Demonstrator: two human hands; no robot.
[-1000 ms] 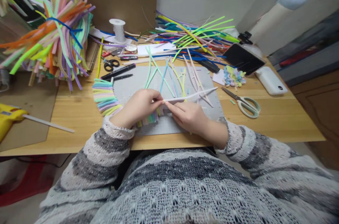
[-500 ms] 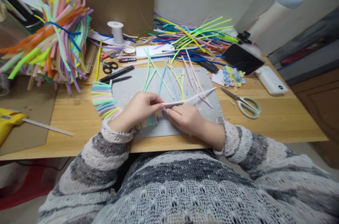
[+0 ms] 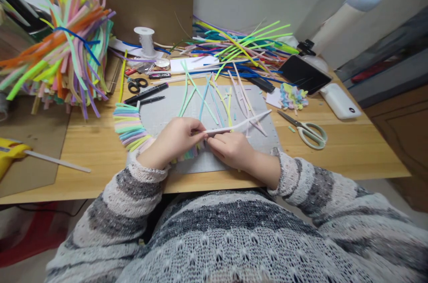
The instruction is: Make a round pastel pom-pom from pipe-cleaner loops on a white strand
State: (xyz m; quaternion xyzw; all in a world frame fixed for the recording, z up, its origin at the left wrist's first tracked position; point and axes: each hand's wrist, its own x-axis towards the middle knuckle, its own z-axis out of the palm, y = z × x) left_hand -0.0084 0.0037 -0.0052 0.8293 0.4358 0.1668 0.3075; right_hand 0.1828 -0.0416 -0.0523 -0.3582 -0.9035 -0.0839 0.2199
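My left hand (image 3: 179, 137) is closed, thumb and forefinger pinching the left end of a pale pipe cleaner (image 3: 245, 121). Close beside it, my right hand (image 3: 231, 148) has its fingers curled in, gripping the same pipe cleaner, whose free end slants up to the right. A curved strip of pastel pipe cleaners (image 3: 129, 126), packed side by side, runs from the left under my left hand; its middle is hidden there. Both hands are over the grey cutting mat (image 3: 160, 116). Behind them lie loose pipe cleaners (image 3: 202, 98) in green, blue, yellow and pink.
Green-handled scissors (image 3: 309, 133) and a power bank (image 3: 341, 101) lie at right, near a phone (image 3: 306, 74). A yellow glue gun (image 3: 11, 151) with a glue stick is at left. A large pipe cleaner bundle (image 3: 72, 47) stands back left; black scissors (image 3: 137, 84) and markers (image 3: 147, 92) lie nearby.
The whole view has shifted slightly. Both hands keep nearly the same place and hold on the pipe cleaner.
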